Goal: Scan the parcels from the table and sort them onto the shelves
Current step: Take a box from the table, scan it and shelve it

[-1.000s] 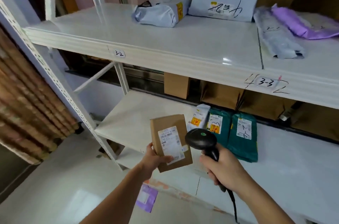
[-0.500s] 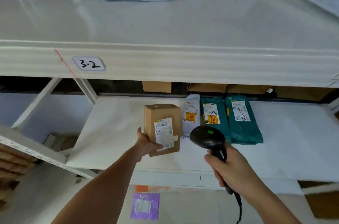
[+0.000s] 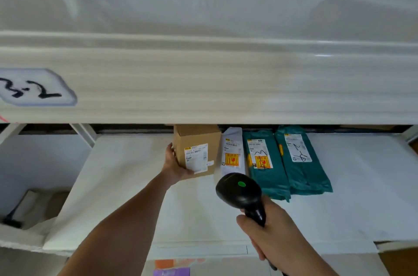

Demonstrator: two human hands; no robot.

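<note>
A purple sheet (image 3: 172, 272) lies on the floor below and between the two hands, an orange patch (image 3: 164, 263) just above it; far left of the left hand, a pale, blurred heap (image 3: 37, 206) sits low beside the white wall (image 3: 40, 160).

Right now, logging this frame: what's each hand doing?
Left hand: gripping the brown box.
Right hand: gripping the scanner.

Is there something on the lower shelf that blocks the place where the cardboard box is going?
Nothing visible blocks it. The left hand holds the cardboard box at the lower shelf, beside the white parcel; the shelf surface to its left and front is bare.
</note>
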